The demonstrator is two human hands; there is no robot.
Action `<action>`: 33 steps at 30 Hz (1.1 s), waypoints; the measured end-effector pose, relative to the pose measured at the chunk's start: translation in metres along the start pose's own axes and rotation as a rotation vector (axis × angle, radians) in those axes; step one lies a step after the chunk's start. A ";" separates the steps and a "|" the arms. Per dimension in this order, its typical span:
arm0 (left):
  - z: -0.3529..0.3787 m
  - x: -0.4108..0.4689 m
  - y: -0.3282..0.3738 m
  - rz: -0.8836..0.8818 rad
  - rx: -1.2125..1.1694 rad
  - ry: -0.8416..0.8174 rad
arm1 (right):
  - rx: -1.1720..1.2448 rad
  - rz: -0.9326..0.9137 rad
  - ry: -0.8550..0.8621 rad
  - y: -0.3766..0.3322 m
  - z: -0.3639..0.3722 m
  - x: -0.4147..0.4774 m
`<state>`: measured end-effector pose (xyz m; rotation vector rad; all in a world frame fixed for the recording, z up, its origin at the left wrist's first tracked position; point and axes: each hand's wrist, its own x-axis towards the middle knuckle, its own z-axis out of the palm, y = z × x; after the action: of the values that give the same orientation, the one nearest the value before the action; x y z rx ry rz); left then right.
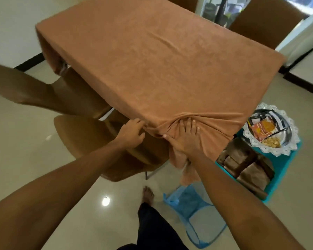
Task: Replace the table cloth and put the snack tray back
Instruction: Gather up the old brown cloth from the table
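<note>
A tan-orange table cloth (152, 65) covers the whole table, and it bunches into folds at the near corner. My left hand (132, 132) pinches the cloth's edge just left of that corner. My right hand (185, 136) lies on the corner with fingers spread flat, pressing the gathered cloth; a loose end of cloth hangs below my wrist. The snack tray (289, 134), silver with a white lace rim, holds snack packets and sits on a teal stool to the right of the table.
Brown chairs (90, 141) stand at the table's left side, and more at the far side (260, 20). A teal stool (278, 170) on the right carries folded brown cloths. A blue mesh basket (195, 213) lies on the floor by my foot.
</note>
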<state>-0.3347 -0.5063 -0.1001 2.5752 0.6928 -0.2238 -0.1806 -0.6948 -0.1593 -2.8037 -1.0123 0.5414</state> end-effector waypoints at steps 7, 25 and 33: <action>-0.037 0.104 -0.050 0.021 0.146 -0.011 | 0.092 0.082 -0.054 -0.026 -0.024 0.079; -0.097 0.250 -0.154 0.250 -0.109 0.059 | 0.354 0.427 0.057 -0.150 -0.048 0.204; -0.130 0.262 -0.178 0.141 -0.631 -0.271 | 0.623 0.345 -0.160 -0.235 -0.073 0.263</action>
<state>-0.1953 -0.1952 -0.1256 1.9325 0.3951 -0.2536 -0.1066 -0.3451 -0.1162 -2.3845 -0.2838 0.9401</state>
